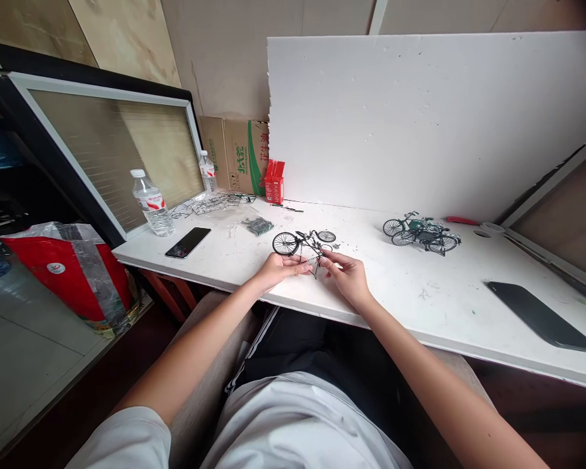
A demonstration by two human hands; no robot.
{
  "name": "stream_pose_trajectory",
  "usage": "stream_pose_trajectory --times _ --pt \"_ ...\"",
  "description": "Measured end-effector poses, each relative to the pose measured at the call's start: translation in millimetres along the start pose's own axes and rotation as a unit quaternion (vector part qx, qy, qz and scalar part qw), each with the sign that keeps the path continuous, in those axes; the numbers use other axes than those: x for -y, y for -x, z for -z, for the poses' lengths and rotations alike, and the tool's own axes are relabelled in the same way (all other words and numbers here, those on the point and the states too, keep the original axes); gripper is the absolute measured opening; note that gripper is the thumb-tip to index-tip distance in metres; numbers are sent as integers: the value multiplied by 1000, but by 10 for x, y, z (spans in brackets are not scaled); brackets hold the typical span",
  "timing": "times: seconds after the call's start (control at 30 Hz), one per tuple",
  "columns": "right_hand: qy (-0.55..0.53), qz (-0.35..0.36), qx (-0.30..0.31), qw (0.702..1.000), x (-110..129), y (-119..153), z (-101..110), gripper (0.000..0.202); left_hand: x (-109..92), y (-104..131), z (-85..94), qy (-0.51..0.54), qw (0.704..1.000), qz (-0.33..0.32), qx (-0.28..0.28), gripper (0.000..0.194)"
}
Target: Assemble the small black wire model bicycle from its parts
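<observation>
Just above the table's front edge, a small black model bicycle (306, 242) is held between both hands, one spoked wheel pointing left. My left hand (282, 268) is closed on its lower left part, the thumb lying along the frame. With thumb and fingers pinched, my right hand (346, 275) grips the frame's right side; the exact spot is hidden by the fingertips. Behind the frame a loose spoked wheel (327, 236) lies on the white table (400, 293). Tiny dark parts (348, 247) are scattered to its right.
Finished-looking model bicycles (422, 233) stand at right, near a dark phone-shaped slab (542, 316). At left are a phone (188, 242), a water bottle (152, 203), black part frames (224, 203) and a small packet of dark pieces (260, 225). A red box (275, 182) stands behind.
</observation>
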State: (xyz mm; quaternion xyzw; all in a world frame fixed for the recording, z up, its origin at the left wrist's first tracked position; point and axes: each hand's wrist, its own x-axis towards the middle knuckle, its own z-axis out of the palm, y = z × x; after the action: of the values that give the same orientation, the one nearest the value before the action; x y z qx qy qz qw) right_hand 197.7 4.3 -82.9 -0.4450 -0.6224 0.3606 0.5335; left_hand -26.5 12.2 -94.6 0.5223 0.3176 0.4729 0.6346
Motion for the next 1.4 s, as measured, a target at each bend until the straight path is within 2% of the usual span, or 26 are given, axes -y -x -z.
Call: stream_pose_trajectory --times 0.27,0.47,0.73,0.87,0.97,1.1,1.23,1.4 --pt "35 11 6 999 -2 5 -19 51 -74 48 -49 26 1000 10 2 45" --pt "46 31 7 998 -11 -4 -9 54 -78 54 -45 24 1000 14 6 60" --pt "54 29 7 998 -41 6 -8 47 -30 38 -27 27 1000 -10 9 54" --pt "74 63 -29 995 -52 -28 20 47 -18 21 -16 40 999 -13 -22 52" --pt "129 110 -62 984 -53 -115 147 40 -3 -4 -14 51 996 -31 -60 51" --pt "263 155 -38 951 -81 -247 410 36 15 -34 -7 64 992 -47 -102 49" --pt "359 116 -20 926 -203 -318 557 35 27 -43 13 59 991 -52 -108 51" --pt "377 71 -13 924 -318 -310 514 42 35 -43 33 58 992 -58 -97 50"
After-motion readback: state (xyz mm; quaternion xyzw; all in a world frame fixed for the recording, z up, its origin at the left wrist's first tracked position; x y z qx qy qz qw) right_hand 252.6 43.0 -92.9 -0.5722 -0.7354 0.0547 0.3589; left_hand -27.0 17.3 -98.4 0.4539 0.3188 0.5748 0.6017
